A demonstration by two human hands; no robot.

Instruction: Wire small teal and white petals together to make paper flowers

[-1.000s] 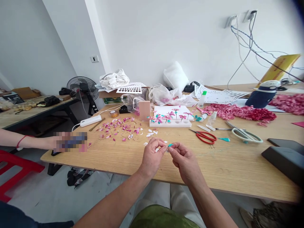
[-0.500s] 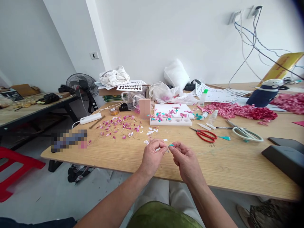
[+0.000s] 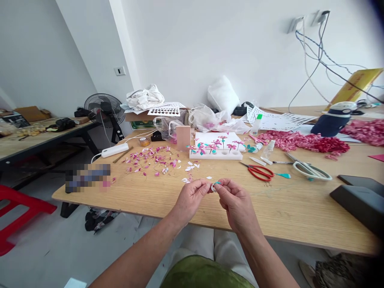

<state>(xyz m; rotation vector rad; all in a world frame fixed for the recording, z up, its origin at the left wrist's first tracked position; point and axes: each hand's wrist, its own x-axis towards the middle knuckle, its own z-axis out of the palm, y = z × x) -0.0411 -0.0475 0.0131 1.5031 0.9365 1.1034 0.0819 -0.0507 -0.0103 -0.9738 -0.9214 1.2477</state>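
Observation:
Over the table's front edge my two hands meet, fingertips almost touching. My right hand pinches a small teal piece, perhaps thread or a leaf; its far end is hidden by the fingers. A small white petal-like piece shows between the hands. My left hand is closed in a pinch beside it, and what lies between its fingertips is too small to make out. Just beyond them lies a loose white petal. Pink and teal flowers stand on wire stems in a white holder.
Scattered pink petals lie left of the holder. Red-handled scissors, white-handled scissors and a small clear bottle lie or stand to the right. Farther back are pink bundles and a dark blue bottle.
The fingertips have parted slightly, and the white piece between them shows more. My left hand has shifted a little down and left. The table things stay in place.

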